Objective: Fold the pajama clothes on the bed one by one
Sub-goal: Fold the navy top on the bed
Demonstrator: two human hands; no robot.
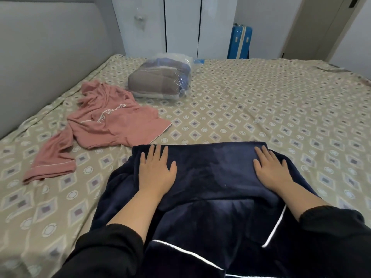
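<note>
Close in, at 6 o'clock, two black sleeves (106,251) reach forward over the dark blue pajama piece (210,177). It lies on the bed sheet (261,109) right in front of the person, and its far part is folded back toward them. Thin white lines run along its near edges.

Both hands lie flat on that folded part, palms down, fingers straight and a little spread. The left hand (156,173) sits at about 10 o'clock on the fold, the right hand (271,171) at about 2 o'clock. They press on the cloth and grip nothing.

Farther off, at 10 o'clock, a pink pajama top (112,125) lies crumpled and not folded (white letters show on it, too bent to read). One of its sleeves stretches back toward 8 o'clock.

Past it, near 11 o'clock, a clear plastic bag (160,79) holds folded grey and blue cloth — it sits just beside the pink top.

A grey headboard (50,47) stands along the bed at 9 o'clock. Farthest away are white cupboard doors (180,27) at 12 o'clock and a blue suitcase (240,43) at 1 o'clock.
</note>
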